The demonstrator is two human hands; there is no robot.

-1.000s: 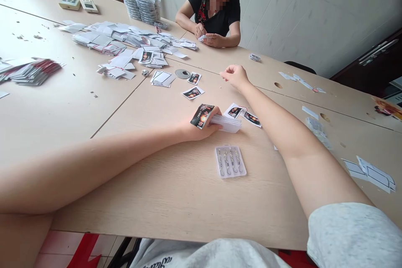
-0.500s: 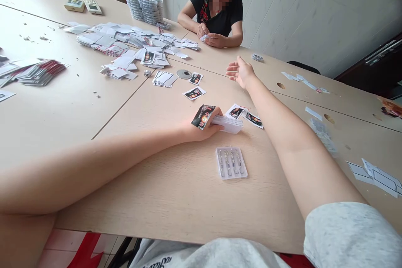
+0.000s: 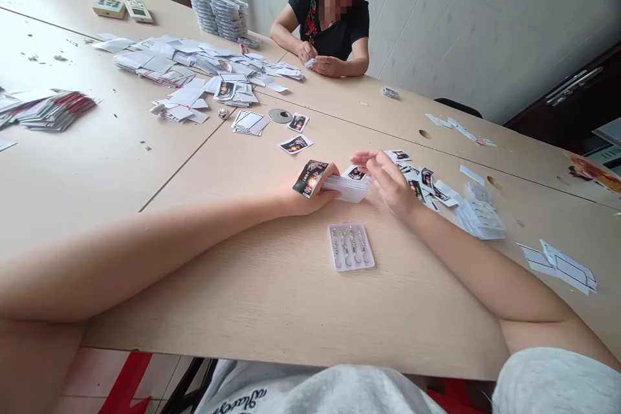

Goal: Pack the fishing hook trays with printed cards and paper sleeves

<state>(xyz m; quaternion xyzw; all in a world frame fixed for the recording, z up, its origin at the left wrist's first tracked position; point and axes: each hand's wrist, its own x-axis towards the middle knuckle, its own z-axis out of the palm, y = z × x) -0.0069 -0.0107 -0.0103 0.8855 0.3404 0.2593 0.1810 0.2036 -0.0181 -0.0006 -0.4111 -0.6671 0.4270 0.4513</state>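
My left hand (image 3: 315, 199) is closed around a stack of white cards (image 3: 350, 188) in the middle of the table, and a black printed card (image 3: 310, 178) lies at its top. To the right, my right hand (image 3: 385, 178) hovers with its fingers extended, just beyond the end of the stack and holding nothing that shows. Below the two hands, a clear plastic box (image 3: 350, 247) with several fish hooks lies flat. Loose black printed cards (image 3: 427, 178) are scattered beside and behind my right hand.
Across the table (image 3: 233, 310) a person (image 3: 334, 32) handles a small item. Piles of white cards (image 3: 189, 55) lie at the back left, near stacked clear boxes (image 3: 223, 14). More clear boxes (image 3: 480, 213) sit at the right. A round metal lid (image 3: 280, 116) lies mid-table.
My right hand has come back toward me, close to the card stack, uncovering loose cards and clear boxes on the right. My left hand keeps its hold on the stack.
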